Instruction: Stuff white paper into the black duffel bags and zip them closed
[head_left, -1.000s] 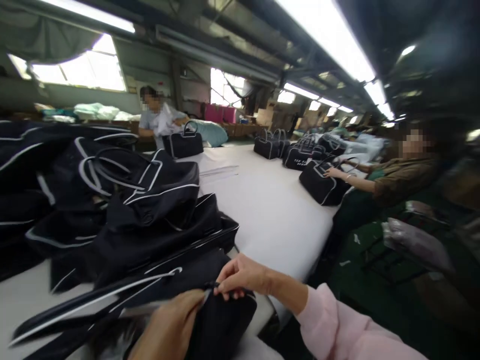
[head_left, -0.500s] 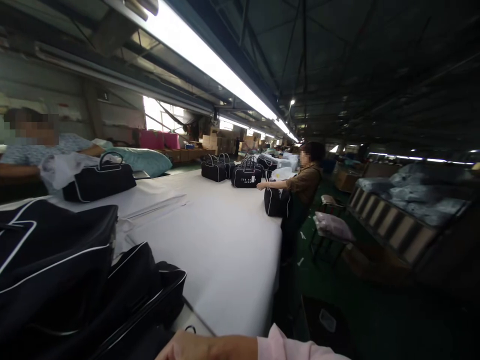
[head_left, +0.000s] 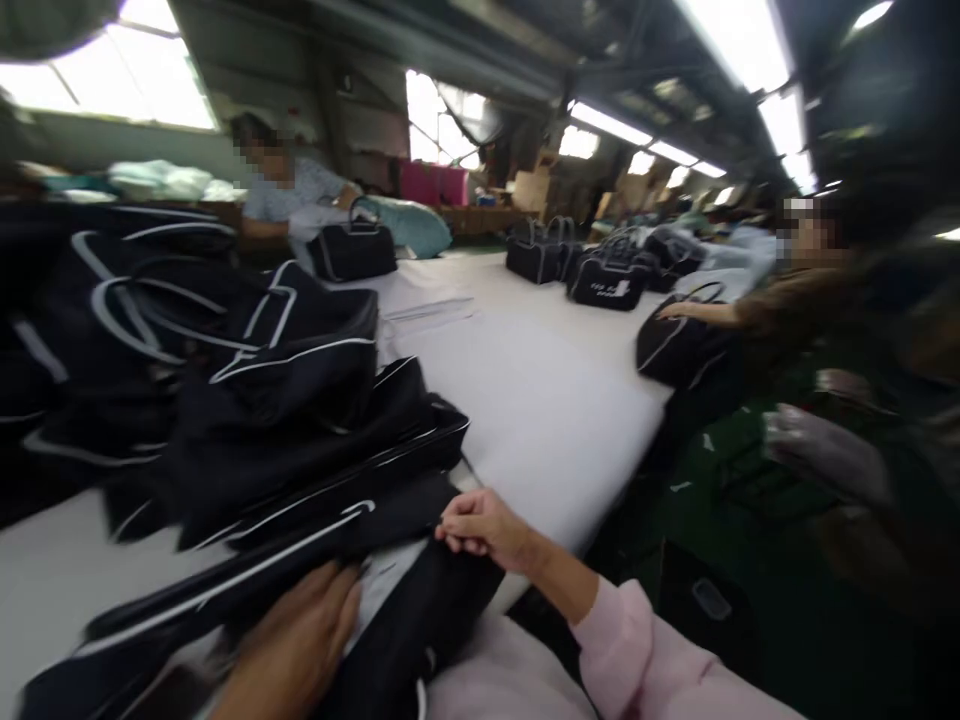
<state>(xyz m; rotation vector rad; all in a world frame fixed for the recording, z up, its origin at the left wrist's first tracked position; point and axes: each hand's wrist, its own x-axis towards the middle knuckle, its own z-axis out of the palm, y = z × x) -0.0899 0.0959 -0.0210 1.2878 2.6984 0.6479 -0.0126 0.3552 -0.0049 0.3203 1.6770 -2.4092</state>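
Note:
A black bag with white piping [head_left: 420, 620] lies at the front, its mouth parted and a pale lining or filling showing inside. My right hand [head_left: 484, 525] pinches the far end of that mouth, perhaps at the zipper; the exact bit between the fingers is too small to make out. Across the opening lies my left hand [head_left: 300, 635], somewhat blurred, fingers stretched out and together against the bag. Just beyond, several more black bags [head_left: 285, 400] with white piping and handles are heaped on the left of the white table [head_left: 525, 390].
Across the table a person in a patterned top [head_left: 300, 190] handles a black bag [head_left: 352, 250]. At the right edge another person's arm [head_left: 705, 314] reaches to a dark bag [head_left: 675, 345]. More bags [head_left: 607, 280] stand farther back. A stool with a pale bundle [head_left: 825, 450] is on the right.
My view has swung left and down. My left hand has come into sight on the front bag, and my right hand, earlier partly cut off at the bottom edge, now shows pinching the bag's end.

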